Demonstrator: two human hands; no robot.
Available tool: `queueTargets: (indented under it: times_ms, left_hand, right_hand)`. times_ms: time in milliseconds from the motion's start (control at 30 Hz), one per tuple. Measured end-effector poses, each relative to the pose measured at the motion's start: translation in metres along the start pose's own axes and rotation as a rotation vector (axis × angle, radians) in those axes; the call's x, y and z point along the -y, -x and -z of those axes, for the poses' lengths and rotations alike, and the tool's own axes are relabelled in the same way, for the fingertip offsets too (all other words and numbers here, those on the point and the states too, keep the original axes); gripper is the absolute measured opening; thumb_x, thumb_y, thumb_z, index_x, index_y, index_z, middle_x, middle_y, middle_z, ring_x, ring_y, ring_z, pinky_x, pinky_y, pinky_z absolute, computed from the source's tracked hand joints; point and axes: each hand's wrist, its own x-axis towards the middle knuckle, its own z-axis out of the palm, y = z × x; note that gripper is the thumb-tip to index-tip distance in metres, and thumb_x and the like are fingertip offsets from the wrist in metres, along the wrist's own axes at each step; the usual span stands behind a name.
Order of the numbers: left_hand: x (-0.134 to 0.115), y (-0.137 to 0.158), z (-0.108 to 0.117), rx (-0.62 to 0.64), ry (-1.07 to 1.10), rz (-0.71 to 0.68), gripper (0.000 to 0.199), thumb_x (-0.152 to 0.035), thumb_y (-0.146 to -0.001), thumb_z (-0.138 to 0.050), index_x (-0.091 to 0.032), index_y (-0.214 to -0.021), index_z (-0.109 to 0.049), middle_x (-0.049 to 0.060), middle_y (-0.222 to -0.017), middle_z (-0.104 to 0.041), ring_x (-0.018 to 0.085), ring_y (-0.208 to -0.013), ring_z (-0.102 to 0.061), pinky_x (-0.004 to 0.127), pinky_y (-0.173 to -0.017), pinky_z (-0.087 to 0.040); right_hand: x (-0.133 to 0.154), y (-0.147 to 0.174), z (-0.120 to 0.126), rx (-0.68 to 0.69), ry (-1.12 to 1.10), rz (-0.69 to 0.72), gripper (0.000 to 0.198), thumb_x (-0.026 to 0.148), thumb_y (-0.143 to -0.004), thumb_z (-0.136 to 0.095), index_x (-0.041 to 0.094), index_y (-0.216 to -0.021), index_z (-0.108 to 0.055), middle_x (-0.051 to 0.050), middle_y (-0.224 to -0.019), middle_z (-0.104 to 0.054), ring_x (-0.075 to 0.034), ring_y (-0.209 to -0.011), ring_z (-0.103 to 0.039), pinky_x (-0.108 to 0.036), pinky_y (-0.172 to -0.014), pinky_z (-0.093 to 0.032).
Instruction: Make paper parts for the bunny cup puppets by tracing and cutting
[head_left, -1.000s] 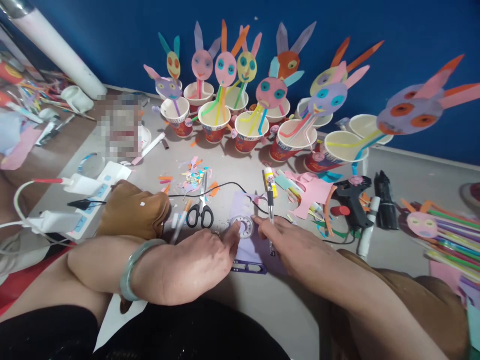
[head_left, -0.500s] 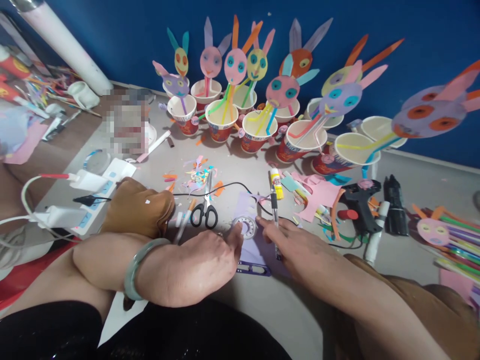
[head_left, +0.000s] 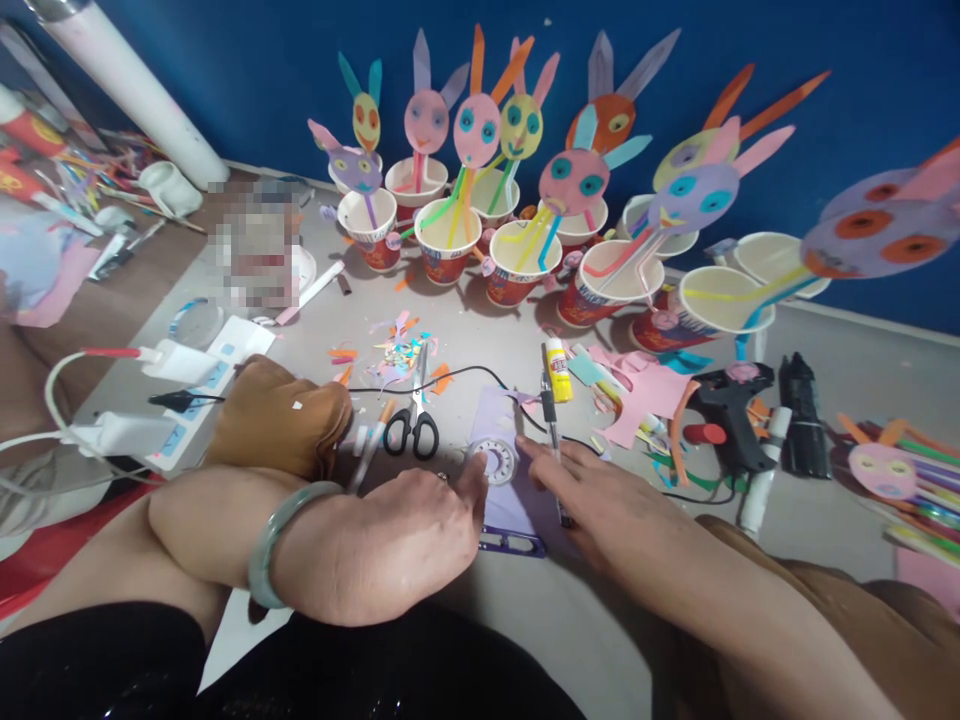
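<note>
My left hand [head_left: 412, 530], a green bangle on its wrist, is mostly closed. One finger presses on the pale round dial of a purple drawing ruler [head_left: 512, 541]. The dial is ringed with small holes, and the slotted bar sticks out below it. Beneath lies a light purple sheet of paper [head_left: 491, 405] with a cut-out upper edge. Just right of the dial, my right hand [head_left: 592, 490] has a pen [head_left: 549, 400] between its fingers, one finger reaching toward the dial. Black-handled scissors [head_left: 412, 425] lie left of the paper, their blades pointing away.
Several paper cups [head_left: 448, 250] with paper rabbit heads stand along the blue wall. A glue stick [head_left: 558, 370], pink paper scraps [head_left: 649, 395] and a glue gun [head_left: 731, 415] are at right. A brown pouch [head_left: 274, 420] and a power strip [head_left: 217, 385] are at left. A black cable crosses behind.
The view has shifted slightly, so the cups sit a little farther right. The upper end of the pen has tipped slightly left. My left finger stays on the dial.
</note>
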Motion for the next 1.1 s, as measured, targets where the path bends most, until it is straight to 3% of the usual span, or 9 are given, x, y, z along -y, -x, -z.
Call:
queueTargets:
  times_ms: [100,267,567,800,1100]
  left_hand:
    - [-0.001,-0.001,0.004,0.017,0.005,-0.005,0.065,-0.004,-0.082,-0.057,0.006,-0.146,-0.051,0.035,-0.122,-0.068,0.018,-0.056,-0.067,0.028,-0.039,-0.038]
    - [-0.003,-0.003,0.013,0.093,0.012,0.016,0.067,0.001,-0.080,-0.052,0.007,-0.147,-0.049,0.038,-0.141,-0.053,0.018,-0.057,-0.068,0.028,-0.039,-0.042]
    - [-0.007,-0.002,0.009,0.047,-0.028,0.043,0.070,0.000,-0.079,-0.050,0.009,-0.149,-0.044,0.037,-0.142,-0.050,0.016,-0.054,-0.066,0.027,-0.039,-0.046]
    - [-0.009,-0.004,0.005,0.023,-0.054,0.057,0.068,-0.004,-0.081,-0.055,0.009,-0.148,-0.046,0.038,-0.143,-0.047,0.016,-0.055,-0.068,0.026,-0.038,-0.046]
    - [-0.008,-0.003,0.008,0.045,-0.024,0.044,0.067,-0.006,-0.084,-0.057,0.008,-0.149,-0.044,0.038,-0.144,-0.048,0.016,-0.056,-0.068,0.027,-0.039,-0.045]
  right_hand:
    - [0.000,0.000,0.000,-0.014,0.002,0.010,0.064,-0.001,-0.070,-0.046,0.014,-0.133,-0.053,-0.016,-0.116,-0.070,-0.029,-0.117,-0.063,-0.040,-0.085,-0.057]
    - [0.000,0.000,0.000,-0.040,0.018,0.027,0.067,-0.001,-0.069,-0.044,0.014,-0.134,-0.051,-0.015,-0.113,-0.070,-0.028,-0.116,-0.062,-0.038,-0.084,-0.056]
    - [0.001,-0.001,0.002,-0.065,0.021,0.040,0.063,-0.002,-0.068,-0.045,0.016,-0.129,-0.053,-0.013,-0.113,-0.071,-0.025,-0.110,-0.065,-0.034,-0.081,-0.055]
    - [0.000,0.000,-0.001,-0.090,0.045,0.057,0.066,-0.002,-0.067,-0.046,0.017,-0.130,-0.055,-0.013,-0.127,-0.070,-0.026,-0.114,-0.065,-0.036,-0.083,-0.056]
    - [-0.001,0.000,-0.002,-0.105,0.092,0.080,0.065,-0.002,-0.066,-0.046,0.016,-0.127,-0.060,-0.014,-0.131,-0.071,-0.028,-0.113,-0.066,-0.039,-0.083,-0.058]
